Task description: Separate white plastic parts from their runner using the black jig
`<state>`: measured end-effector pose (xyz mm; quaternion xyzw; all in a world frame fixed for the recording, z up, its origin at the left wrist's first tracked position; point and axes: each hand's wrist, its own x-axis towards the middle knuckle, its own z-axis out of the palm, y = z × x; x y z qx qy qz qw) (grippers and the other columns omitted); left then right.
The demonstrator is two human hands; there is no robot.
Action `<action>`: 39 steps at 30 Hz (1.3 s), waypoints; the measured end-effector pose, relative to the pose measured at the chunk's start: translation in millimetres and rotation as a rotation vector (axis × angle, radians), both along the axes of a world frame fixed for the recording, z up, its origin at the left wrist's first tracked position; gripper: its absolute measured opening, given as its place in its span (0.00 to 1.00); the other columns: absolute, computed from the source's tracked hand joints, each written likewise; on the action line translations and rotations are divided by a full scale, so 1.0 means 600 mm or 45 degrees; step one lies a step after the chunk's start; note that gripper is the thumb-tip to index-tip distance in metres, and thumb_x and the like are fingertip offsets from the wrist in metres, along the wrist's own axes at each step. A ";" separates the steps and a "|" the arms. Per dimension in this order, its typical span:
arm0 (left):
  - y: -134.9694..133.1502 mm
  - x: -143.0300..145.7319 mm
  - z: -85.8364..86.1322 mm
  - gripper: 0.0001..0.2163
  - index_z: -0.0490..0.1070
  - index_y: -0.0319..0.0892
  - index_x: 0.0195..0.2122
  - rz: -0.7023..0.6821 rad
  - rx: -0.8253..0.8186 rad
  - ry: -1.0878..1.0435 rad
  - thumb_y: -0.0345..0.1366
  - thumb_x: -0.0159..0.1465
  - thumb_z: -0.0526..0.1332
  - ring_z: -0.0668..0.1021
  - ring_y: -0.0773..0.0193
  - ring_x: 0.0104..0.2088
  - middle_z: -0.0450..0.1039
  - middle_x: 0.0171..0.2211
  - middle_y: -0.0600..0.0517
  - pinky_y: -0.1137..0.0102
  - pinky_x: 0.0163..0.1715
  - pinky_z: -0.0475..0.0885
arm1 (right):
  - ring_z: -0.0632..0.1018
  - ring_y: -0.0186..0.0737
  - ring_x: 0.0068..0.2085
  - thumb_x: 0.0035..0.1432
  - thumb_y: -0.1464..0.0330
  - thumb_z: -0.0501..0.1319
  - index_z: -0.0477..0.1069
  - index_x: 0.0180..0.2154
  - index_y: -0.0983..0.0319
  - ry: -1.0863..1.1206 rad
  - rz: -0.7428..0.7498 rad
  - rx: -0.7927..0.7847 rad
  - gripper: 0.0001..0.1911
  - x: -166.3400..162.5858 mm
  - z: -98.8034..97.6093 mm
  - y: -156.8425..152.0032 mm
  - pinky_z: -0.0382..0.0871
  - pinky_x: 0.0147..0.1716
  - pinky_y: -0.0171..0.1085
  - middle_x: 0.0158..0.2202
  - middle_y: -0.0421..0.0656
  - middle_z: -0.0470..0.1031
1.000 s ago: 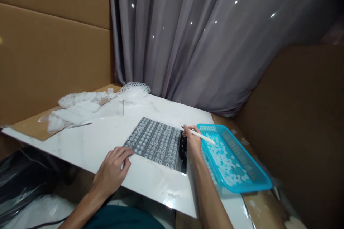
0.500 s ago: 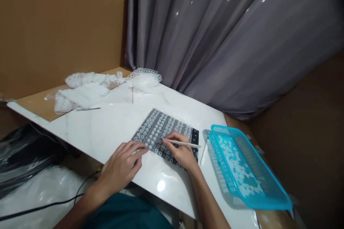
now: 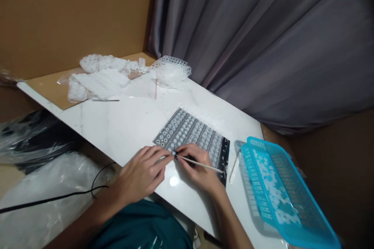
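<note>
A black sheet (image 3: 187, 128) with rows of small white round pieces, many with dark centres, lies at a slant on the white table. In a pinch, my right hand (image 3: 201, 167) grips a slim white stick (image 3: 204, 165), its tip at the sheet's near edge and its other end pointing right. My left hand (image 3: 147, 169) rests at the sheet's near left corner, fingers stretched out and fingertips close to the stick's tip. Whether those fingertips touch a small piece, I cannot tell. My right hand covers part of the sheet.
A blue plastic basket (image 3: 306, 186) with small white pieces stands at the right. A thin tool (image 3: 234, 166) lies beside it. Tweezers-like metal tool (image 3: 106, 100), white perforated material (image 3: 102, 81) and a red strip (image 3: 156, 88) lie farther back. Grey curtain (image 3: 233, 39) hangs behind.
My right hand and the stick's tip have moved toward the sheet's near edge. My left fingertips have come close to the tip. The camera view has shifted, too.
</note>
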<state>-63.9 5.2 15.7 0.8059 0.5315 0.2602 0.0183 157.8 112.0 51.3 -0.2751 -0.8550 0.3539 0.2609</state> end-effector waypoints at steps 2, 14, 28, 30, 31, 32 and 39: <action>0.000 0.000 -0.002 0.21 0.70 0.47 0.67 -0.007 -0.002 0.017 0.29 0.74 0.57 0.75 0.50 0.58 0.76 0.59 0.48 0.51 0.58 0.68 | 0.83 0.45 0.50 0.72 0.72 0.63 0.76 0.41 0.57 -0.052 0.042 0.083 0.05 0.002 0.001 0.000 0.74 0.54 0.45 0.49 0.44 0.84; 0.003 0.000 0.010 0.12 0.75 0.43 0.54 -0.067 -0.058 0.110 0.29 0.73 0.58 0.76 0.52 0.58 0.76 0.59 0.47 0.53 0.57 0.66 | 0.83 0.48 0.40 0.71 0.75 0.65 0.76 0.39 0.62 -0.518 0.183 0.976 0.04 -0.019 0.003 -0.020 0.76 0.39 0.45 0.48 0.50 0.86; 0.006 -0.001 0.002 0.23 0.68 0.46 0.69 -0.074 -0.031 0.095 0.28 0.74 0.55 0.76 0.51 0.58 0.76 0.60 0.47 0.53 0.58 0.66 | 0.87 0.49 0.45 0.68 0.70 0.65 0.79 0.36 0.57 0.155 -0.302 0.086 0.06 -0.007 -0.012 -0.004 0.81 0.46 0.45 0.44 0.48 0.87; 0.005 0.000 0.002 0.23 0.68 0.46 0.69 -0.056 -0.025 0.095 0.29 0.74 0.55 0.76 0.51 0.59 0.75 0.61 0.47 0.53 0.59 0.66 | 0.87 0.50 0.46 0.68 0.70 0.66 0.80 0.36 0.57 0.135 -0.335 0.024 0.06 0.001 -0.004 -0.001 0.80 0.48 0.47 0.46 0.48 0.87; 0.004 0.001 0.002 0.23 0.68 0.45 0.69 -0.040 -0.020 0.090 0.29 0.74 0.55 0.76 0.51 0.59 0.75 0.61 0.46 0.53 0.60 0.66 | 0.86 0.51 0.46 0.68 0.69 0.66 0.81 0.37 0.57 0.119 -0.338 -0.006 0.05 0.004 -0.004 0.001 0.80 0.49 0.48 0.47 0.48 0.87; 0.003 0.001 0.002 0.23 0.68 0.45 0.69 -0.023 -0.015 0.084 0.29 0.74 0.56 0.75 0.51 0.59 0.75 0.62 0.46 0.53 0.60 0.66 | 0.86 0.51 0.47 0.68 0.69 0.66 0.81 0.37 0.57 0.102 -0.331 -0.031 0.05 0.006 -0.004 0.002 0.80 0.50 0.48 0.47 0.48 0.87; 0.002 0.002 0.002 0.23 0.68 0.45 0.69 0.000 0.012 0.059 0.31 0.73 0.57 0.75 0.50 0.60 0.74 0.63 0.45 0.54 0.60 0.67 | 0.86 0.50 0.46 0.68 0.68 0.67 0.81 0.36 0.57 0.080 -0.313 -0.088 0.06 0.001 -0.019 0.005 0.79 0.50 0.48 0.46 0.47 0.87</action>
